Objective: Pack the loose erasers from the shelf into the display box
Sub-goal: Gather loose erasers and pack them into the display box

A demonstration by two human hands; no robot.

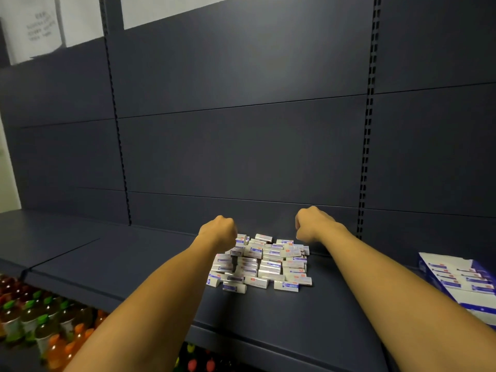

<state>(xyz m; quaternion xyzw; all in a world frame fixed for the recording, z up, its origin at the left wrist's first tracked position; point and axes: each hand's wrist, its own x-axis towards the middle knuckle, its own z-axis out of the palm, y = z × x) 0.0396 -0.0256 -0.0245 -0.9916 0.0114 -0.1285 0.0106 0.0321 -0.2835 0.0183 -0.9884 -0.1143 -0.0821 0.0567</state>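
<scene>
Display box (467,280): sits at the far right of the shelf, partly cut off by the edge of the view. It's white and blue with the flap open, and there's already a row or two of erasers lined up flat inside – can't count them from here.

Shelf (134,264): dark blue metal, same colour as the back panel behind it. The box and the loose stuff are both on this level.

Eraser pile (261,263): a messy heap of small white erasers in blue and red sleeves, roughly mid-shelf, well apart from the box and to its left. Some are stacked on each other, some lie flat round the edges.

My left hand (218,229): reaching out over the back left corner of the pile, knuckles up, fingers curled under. It's right at the erasers there, maybe touching, but I can't tell if I've actually got hold of any – the fingers are hidden behind the back of the hand.

My right hand (312,224): same story at the back right corner of the pile, fingers curled down and out of sight, just above the nearest erasers. Can't say if it's gripping anything.

Lower shelf: bottles (32,320) with green and orange caps packed in at the bottom left.

Up top: a white paper sign (40,28) on the back panel, too blurry to read.
</scene>
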